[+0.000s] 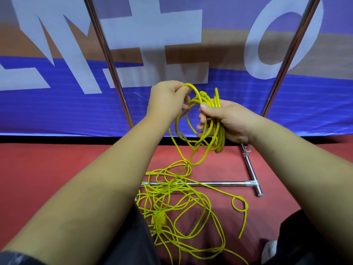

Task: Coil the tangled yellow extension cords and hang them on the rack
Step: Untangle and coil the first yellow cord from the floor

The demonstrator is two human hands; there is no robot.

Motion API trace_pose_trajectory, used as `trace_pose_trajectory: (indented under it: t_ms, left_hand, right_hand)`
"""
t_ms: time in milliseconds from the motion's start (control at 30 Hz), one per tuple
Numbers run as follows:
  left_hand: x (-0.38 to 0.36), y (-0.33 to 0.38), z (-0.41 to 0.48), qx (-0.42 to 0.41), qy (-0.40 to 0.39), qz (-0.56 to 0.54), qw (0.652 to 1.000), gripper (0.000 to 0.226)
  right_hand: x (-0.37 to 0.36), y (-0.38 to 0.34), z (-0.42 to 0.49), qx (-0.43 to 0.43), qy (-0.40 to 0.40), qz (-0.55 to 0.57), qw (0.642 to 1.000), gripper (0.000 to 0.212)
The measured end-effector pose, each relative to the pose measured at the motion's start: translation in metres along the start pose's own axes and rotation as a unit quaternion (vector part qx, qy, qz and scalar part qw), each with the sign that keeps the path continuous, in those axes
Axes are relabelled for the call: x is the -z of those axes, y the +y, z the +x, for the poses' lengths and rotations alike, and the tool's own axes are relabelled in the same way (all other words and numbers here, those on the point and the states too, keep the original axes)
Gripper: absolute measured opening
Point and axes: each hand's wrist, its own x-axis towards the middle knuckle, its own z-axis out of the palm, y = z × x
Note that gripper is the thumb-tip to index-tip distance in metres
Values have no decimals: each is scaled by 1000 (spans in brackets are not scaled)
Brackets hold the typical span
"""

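yellow cord, partly coiled. a few loops sit as a coil [216, 119] in my right hand [231, 121], whose fingers [205, 108] curl round the bundle with the thumb pressing on top. my left hand [167, 101] is just beside it, pinching the top of the next loop [193, 90], which arcs over into the coil. the loops are uneven and some droop below the hand, so the bundle looks loose, not neat.

from the coil a strand drops to the tangle [172, 199] on the floor [57, 169]. that tangle looks like the bigger share of the cord: many crossed loops, part of it lying over the rack's base bar [214, 183]. a yellow plug block [159, 219] sits in the middle of it, too blurry to tell plug from socket. one free end [241, 235] lies out to the right, past a small curl. i can't tell if it's one cord or several.

the rack [112, 73] has two chrome uprights in front of me and base bars on the red floor; its top rail is out of frame. nothing hangs on any part i can see. a blue banner [57, 111] is behind it.

my read: early, well under half coiled. left to do: feed the pile in loop by loop, clear the crossings, tidy the bundle, then hang it. hanging not started.
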Motion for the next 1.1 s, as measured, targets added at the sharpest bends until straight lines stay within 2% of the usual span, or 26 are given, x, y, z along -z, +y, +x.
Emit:
trace_pose_trajectory:
  t_ms: [100, 200, 267, 333, 400, 433, 533, 600, 633, 833, 1100]
  left_hand:
    - [5, -15, 2, 1, -32, 28, 999, 19]
    - [15, -25, 6, -7, -84, 51, 995, 27]
    - [19, -20, 7, -15, -137, 12, 990, 28]
    - [21, -10, 10, -12, -175, -35, 984, 51]
    - [23, 6, 15, -38, -178, -24, 983, 76]
    - [25, 16, 19, -57, -171, -10, 984, 80]
    - [36, 54, 33, -106, -139, 1, 985, 57]
    - [50, 82, 45, -101, -106, -21, 989, 31]
    - [58, 95, 52, -88, -97, -40, 991, 25]
    - [103, 194, 72, -88, -89, -113, 986, 20]
    - [157, 305, 82, -150, -81, -113, 979, 26]
  right_hand:
    - [-2, -4, 1, 19, 38, 5, 999, 20]
    - [-1, -25, -2, 29, 80, 31, 996, 20]
    - [-2, -45, -7, 22, 80, 58, 995, 20]
    - [-5, -66, -13, 12, 68, 74, 995, 21]
    - [-10, -90, -20, 9, 51, 64, 997, 21]
    - [-13, -103, -23, 10, 43, 55, 997, 22]
    - [-28, -150, -33, 23, 16, 32, 999, 26]
    - [-39, -182, -41, 39, 2, 20, 999, 29]
    - [-44, -198, -45, 48, -2, 17, 999, 28]
    - [-63, -296, -73, 126, -3, -37, 991, 28]
    - [-83, -415, -117, 186, 0, -112, 976, 22]
